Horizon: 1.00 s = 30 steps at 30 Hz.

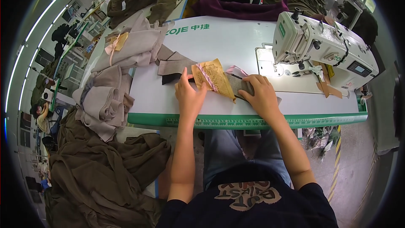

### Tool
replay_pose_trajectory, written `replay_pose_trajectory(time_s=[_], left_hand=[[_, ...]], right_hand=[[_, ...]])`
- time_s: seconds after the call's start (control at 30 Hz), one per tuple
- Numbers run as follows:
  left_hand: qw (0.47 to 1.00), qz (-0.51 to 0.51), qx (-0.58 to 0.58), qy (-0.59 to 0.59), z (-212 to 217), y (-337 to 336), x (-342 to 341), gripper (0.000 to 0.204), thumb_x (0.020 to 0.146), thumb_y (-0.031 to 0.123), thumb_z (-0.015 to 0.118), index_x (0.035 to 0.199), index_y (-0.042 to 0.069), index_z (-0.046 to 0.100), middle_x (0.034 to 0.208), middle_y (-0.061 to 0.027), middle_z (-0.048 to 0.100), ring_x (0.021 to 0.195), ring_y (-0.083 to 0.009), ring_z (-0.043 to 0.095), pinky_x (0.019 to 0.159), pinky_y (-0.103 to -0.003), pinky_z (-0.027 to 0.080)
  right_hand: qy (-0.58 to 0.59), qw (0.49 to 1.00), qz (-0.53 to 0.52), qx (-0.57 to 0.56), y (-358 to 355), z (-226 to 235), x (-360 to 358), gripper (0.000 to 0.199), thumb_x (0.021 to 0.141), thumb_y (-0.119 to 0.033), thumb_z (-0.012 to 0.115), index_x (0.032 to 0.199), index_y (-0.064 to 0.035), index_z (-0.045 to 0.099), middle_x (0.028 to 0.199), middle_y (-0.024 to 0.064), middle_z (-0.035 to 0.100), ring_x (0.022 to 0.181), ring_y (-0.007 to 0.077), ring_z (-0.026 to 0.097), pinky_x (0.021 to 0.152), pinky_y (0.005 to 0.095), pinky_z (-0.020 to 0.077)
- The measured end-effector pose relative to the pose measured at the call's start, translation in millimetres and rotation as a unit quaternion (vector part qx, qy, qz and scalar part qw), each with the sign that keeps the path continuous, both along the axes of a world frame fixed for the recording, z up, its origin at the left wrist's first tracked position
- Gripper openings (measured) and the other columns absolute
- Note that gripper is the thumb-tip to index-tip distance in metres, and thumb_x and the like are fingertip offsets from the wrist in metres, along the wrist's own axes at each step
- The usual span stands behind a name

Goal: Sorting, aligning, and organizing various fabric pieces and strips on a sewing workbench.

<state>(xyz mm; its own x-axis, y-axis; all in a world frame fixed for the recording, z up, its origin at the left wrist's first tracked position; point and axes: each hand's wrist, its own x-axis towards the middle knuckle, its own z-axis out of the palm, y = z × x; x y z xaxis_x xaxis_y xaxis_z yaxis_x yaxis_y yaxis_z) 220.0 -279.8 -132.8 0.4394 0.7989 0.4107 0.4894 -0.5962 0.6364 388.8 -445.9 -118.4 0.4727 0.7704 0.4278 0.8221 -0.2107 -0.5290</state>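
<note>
A yellow paper slip with a pink-and-white twisted strip across it lies on the white table in front of me. My left hand is at the slip's left edge, thumb and forefinger spread apart, the thumb tip close to the paper; whether it touches I cannot tell. Under and right of the slip lies a bundle of small grey fabric pieces. My right hand grips this bundle, fingers over its top and thumb on its near side. More grey and black cut pieces lie beyond my left hand.
A white sewing machine stands at the right, scissors beside its needle plate. Grey fabric piles cover the table's left end. Dark olive cloth is heaped lower left. A green ruler edge borders the table's front. Purple cloth lies at the back.
</note>
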Motion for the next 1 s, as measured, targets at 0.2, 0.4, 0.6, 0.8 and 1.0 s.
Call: replay_pose_trajectory(time_s=[0.2,0.4,0.6,0.8,1.0], left_hand=[[0.940,-0.118,-0.290,-0.136,-10,25,-29,0.051,0.090,0.007,0.059,0.138,0.001,0.044,0.119,-0.0105,0.056,0.106,-0.0175,0.052,0.097,-0.031,0.040],[0.899,0.055,-0.229,-0.370,-7,0,-59,0.046,0.090,0.002,0.056,0.136,0.002,0.048,0.113,-0.0083,0.056,0.103,-0.0163,0.052,0.096,-0.032,0.040],[0.973,-0.095,0.169,-0.129,17,-55,-38,0.040,0.090,0.004,0.051,0.130,0.008,0.053,0.124,-0.0130,0.057,0.118,-0.0262,0.051,0.107,-0.041,0.034],[0.920,-0.207,0.270,0.194,36,-54,5,0.028,0.081,0.006,0.057,0.108,0.012,0.060,0.109,-0.0072,0.059,0.117,-0.0242,0.052,0.115,-0.048,0.026],[0.923,-0.073,0.273,0.262,24,-63,-32,0.008,0.082,0.009,0.059,0.090,0.010,0.059,0.096,-0.0050,0.057,0.112,-0.0217,0.054,0.115,-0.050,0.025]], right_hand=[[-0.008,1.000,-0.020,-0.011,1,-3,-9,0.044,0.076,-0.027,0.079,0.112,-0.0078,0.062,0.110,0.0085,0.064,0.107,0.0299,0.058,0.090,0.0391,0.0471],[-0.058,0.998,-0.016,0.012,-9,3,-12,0.046,0.074,-0.027,0.079,0.113,-0.0094,0.063,0.113,0.0072,0.064,0.110,0.0276,0.058,0.098,0.0441,0.0415],[-0.127,0.992,0.018,-0.014,-13,-2,-11,0.042,0.074,-0.023,0.079,0.112,-0.0117,0.065,0.117,0.0063,0.063,0.112,0.0253,0.057,0.106,0.0497,0.0319],[-0.139,0.990,0.029,-0.010,-12,-2,-11,0.040,0.073,-0.021,0.078,0.110,-0.0119,0.066,0.116,0.0066,0.062,0.111,0.0252,0.057,0.105,0.0454,0.0345],[-0.139,0.989,0.024,-0.034,-12,-2,-7,0.041,0.074,-0.022,0.077,0.111,-0.0102,0.065,0.114,0.0067,0.062,0.110,0.0257,0.057,0.103,0.0438,0.0365]])
